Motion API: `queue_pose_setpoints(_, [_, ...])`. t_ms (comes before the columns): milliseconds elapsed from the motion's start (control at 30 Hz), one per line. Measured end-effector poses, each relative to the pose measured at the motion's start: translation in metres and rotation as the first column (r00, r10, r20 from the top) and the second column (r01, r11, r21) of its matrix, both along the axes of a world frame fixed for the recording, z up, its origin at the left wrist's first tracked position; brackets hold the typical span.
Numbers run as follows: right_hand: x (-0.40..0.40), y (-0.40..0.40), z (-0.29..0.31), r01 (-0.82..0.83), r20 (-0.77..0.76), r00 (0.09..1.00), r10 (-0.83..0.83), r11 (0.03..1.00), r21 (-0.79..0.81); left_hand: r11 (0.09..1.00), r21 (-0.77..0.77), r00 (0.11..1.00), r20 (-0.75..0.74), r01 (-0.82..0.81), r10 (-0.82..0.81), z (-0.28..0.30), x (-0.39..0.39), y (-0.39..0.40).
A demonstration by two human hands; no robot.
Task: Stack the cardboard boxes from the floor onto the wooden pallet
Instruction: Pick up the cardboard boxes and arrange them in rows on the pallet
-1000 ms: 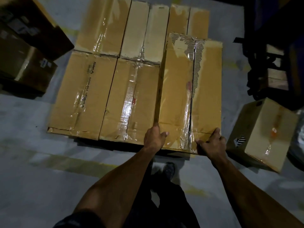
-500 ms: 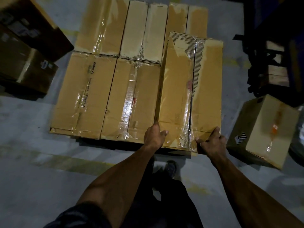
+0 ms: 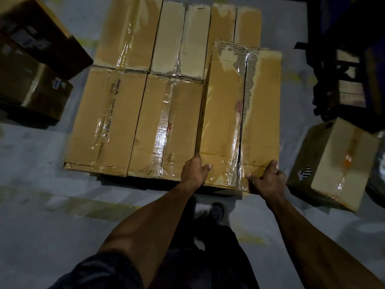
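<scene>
While the left hand (image 3: pixel 194 171) grips the near-left corner of the top box (image 3: pixel 239 113), thumb on the lid and fingers curled over the edge, the right hand (image 3: pixel 267 180) clamps the near-right corner the same way. Top box: long, rectangular, brown corrugated cardboard, sealed; contents not visible. Glossy clear tape runs down its centre seam; paper is torn away at the far end, exposing ribbed flutes. Long axis points away from the person. It sits on the right side of a lower layer of taped boxes (image 3: pixel 137 122), raised above them, its near end about level with theirs. Lower layer: similar oblong cartons packed side by side, touching, in two rows. A dark strip below their near edge may be the pallet; cannot tell. Concrete floor (image 3: pixel 52 236) carries a smaller box (image 3: pixel 337 163) at right and dark cartons (image 3: pixel 31 80) at left.
</scene>
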State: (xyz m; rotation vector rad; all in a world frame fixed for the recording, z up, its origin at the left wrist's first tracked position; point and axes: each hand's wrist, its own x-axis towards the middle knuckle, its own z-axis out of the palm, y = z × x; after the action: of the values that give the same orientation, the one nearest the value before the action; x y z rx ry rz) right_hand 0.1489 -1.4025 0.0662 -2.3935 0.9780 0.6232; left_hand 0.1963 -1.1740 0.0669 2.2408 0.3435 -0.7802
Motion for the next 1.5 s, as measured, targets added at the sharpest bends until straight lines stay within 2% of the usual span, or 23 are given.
queue_pose_setpoints(133, [-0.003,0.001,0.004,-0.029,-0.008,1.000,0.029,1.000,0.006,0.998,-0.001,0.998,0.020,0.057,-0.057,0.001,-0.004,0.002])
queue_pose_setpoints(233, [-0.009,0.005,0.009,-0.127,-0.007,0.992,0.127,0.991,-0.051,0.961,0.108,0.958,0.108,0.254,-0.265,0.007,-0.010,0.006])
queue_pose_setpoints(333, [-0.022,0.010,0.013,-0.228,-0.065,0.972,0.224,0.972,-0.052,0.792,0.329,0.798,0.155,0.514,-0.583,0.011,-0.015,0.013])
queue_pose_setpoints(433, [-0.039,0.008,0.017,-0.320,-0.124,0.942,0.313,0.947,-0.041,0.638,0.408,0.668,0.085,0.654,-0.739,0.008,-0.026,0.022])
queue_pose_setpoints(533, [-0.047,0.003,0.016,-0.372,-0.148,0.920,0.363,0.928,-0.033,0.524,0.479,0.588,0.020,0.704,-0.808,0.009,-0.035,0.025])
queue_pose_setpoints(700, [-0.045,-0.001,0.017,-0.402,-0.116,0.912,0.394,0.914,-0.056,0.419,0.579,0.515,-0.002,0.700,-0.857,0.018,-0.028,0.021])
queue_pose_setpoints(800, [-0.037,-0.003,0.026,-0.404,-0.152,0.904,0.398,0.915,-0.009,0.368,0.587,0.497,-0.068,0.721,-0.865,0.021,-0.023,0.019])
queue_pose_setpoints(867, [-0.033,-0.005,0.033,-0.385,-0.140,0.912,0.385,0.922,0.025,0.392,0.559,0.524,-0.090,0.731,-0.847,0.024,-0.020,0.014])
queue_pose_setpoints(1067, [-0.045,-0.010,0.056,-0.233,-0.066,0.967,0.245,0.961,0.149,0.613,0.434,0.682,-0.006,0.660,-0.731,0.036,-0.013,-0.012])
queue_pose_setpoints(1267, [-0.091,-0.054,0.065,-0.097,0.058,0.995,0.085,0.967,0.237,0.708,0.296,0.728,0.056,0.641,-0.683,0.034,-0.045,-0.067])
queue_pose_setpoints(1500, [-0.164,-0.171,0.064,0.092,0.119,0.983,-0.137,0.943,0.319,0.790,0.179,0.793,0.076,0.586,-0.605,0.038,-0.103,-0.194])
